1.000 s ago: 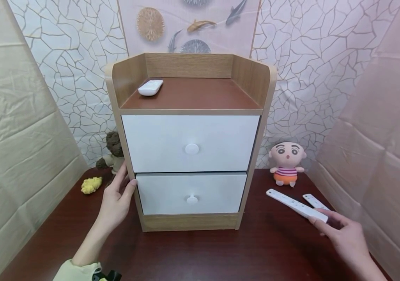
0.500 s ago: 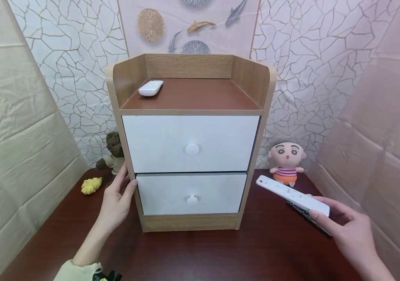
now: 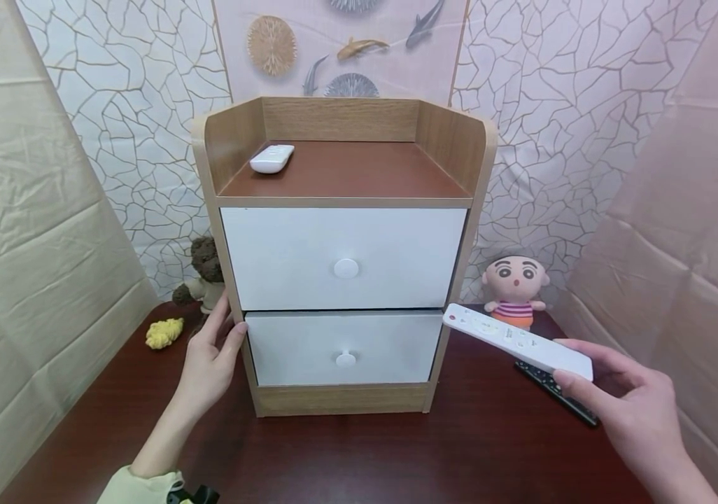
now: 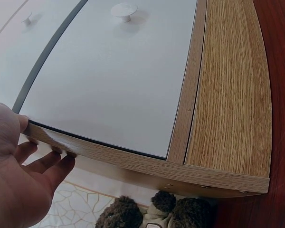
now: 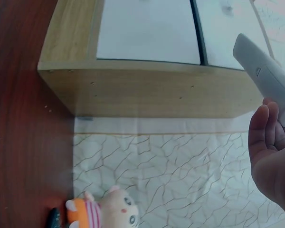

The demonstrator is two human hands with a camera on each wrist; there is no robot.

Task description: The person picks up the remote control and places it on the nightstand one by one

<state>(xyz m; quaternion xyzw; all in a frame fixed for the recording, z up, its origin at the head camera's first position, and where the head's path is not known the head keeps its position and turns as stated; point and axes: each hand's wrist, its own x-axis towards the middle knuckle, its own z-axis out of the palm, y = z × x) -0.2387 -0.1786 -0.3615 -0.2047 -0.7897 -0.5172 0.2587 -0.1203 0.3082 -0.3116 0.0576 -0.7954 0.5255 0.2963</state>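
Observation:
A two-drawer wooden cabinet (image 3: 343, 399) with white drawer fronts stands mid-view, both drawers closed. My left hand (image 3: 208, 360) grips its left edge beside the lower drawer, thumb in front and fingers along the side; the left wrist view shows this hand (image 4: 23, 175) too. To the right of the cabinet, my right hand (image 3: 636, 402) holds a long white remote control (image 3: 516, 339) by its near end. It is raised above the table, buttons up, far end pointing left. The right wrist view shows the underside of this remote control (image 5: 263, 71).
A black remote control (image 3: 557, 392) lies on the dark red table (image 3: 346, 458), partly covered by the right hand. Another white remote control (image 3: 272, 159) rests on the cabinet top. A plush doll (image 3: 515, 287) sits right; a brown plush toy (image 3: 204, 262) and yellow crinkled item (image 3: 164, 333) are left.
My right hand has lifted the white remote control up and leftward, bringing the black one into view. Another white remote control seen behind it earlier is now hidden. My left hand stays put.

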